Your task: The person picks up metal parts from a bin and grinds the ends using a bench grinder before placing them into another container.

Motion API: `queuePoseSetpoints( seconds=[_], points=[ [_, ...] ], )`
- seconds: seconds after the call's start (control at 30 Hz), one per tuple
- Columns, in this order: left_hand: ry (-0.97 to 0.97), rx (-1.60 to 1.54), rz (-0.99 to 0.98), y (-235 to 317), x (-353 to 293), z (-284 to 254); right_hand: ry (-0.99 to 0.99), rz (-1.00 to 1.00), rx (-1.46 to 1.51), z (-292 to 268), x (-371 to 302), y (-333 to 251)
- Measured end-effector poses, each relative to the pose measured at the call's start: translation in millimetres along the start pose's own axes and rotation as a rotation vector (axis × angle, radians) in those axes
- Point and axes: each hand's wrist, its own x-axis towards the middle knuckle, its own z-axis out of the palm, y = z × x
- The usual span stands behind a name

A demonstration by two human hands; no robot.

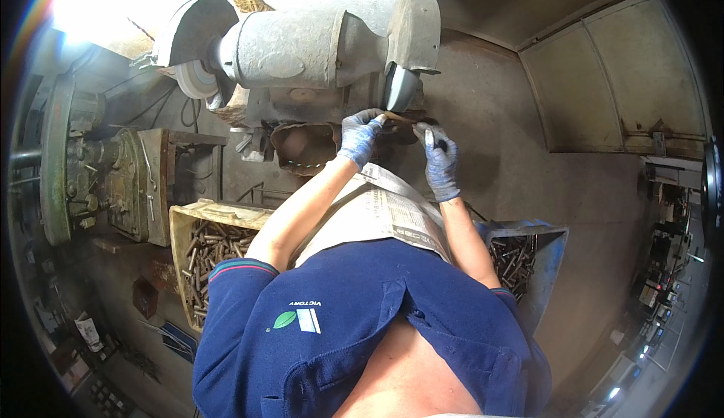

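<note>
A thin, brownish rod-like metal piece (398, 118) spans the gap between my hands, just below the right wheel (403, 90) of a grey bench grinder (290, 48). My left hand (360, 135), in a blue-grey glove, pinches the piece's left end. At its other end, my right hand (440, 163) is closed, gloved likewise, with its fingers curled round the piece. A dark spot shows in the right grip, too small to make out. Whether the piece touches the wheel I cannot tell.
A yellowish crate (182, 241) of small metal parts stands left of me, a blue-grey crate (549, 263) of similar parts right. Newspaper (396, 210) covers my lap. The grinder's left wheel (194, 80) is pale. Green machinery (60, 169) stands far left, metal cabinets (611, 71) far right.
</note>
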Motion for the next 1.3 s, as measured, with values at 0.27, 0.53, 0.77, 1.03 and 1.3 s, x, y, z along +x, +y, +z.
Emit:
queuePoseSetpoints(
  seconds=[0.27, 0.53, 0.77, 1.03, 1.3],
  points=[
    [0.087, 0.032, 0.038, 12.9, 7.9, -29.8, -0.039, 0.018, -0.043, 33.7, 6.9, 22.4],
    [0.073, 0.084, -0.02, 11.7, 7.9, -18.3, 0.017, 0.07, -0.02, 18.9, 6.6, 31.8],
    [0.022, 0.083, -0.014, -3.7, 13.1, 3.0, 0.1, 0.099, 0.068, -6.3, 3.5, 28.5],
    [0.116, 0.121, -0.032, 18.0, 9.7, -17.9, -0.006, 0.062, 0.133, 26.4, 5.2, 20.8],
    [0.139, 0.111, -0.011, 22.4, 14.1, -38.5, -0.033, 0.071, 0.137, 46.1, 8.2, 25.5]
  ],
)
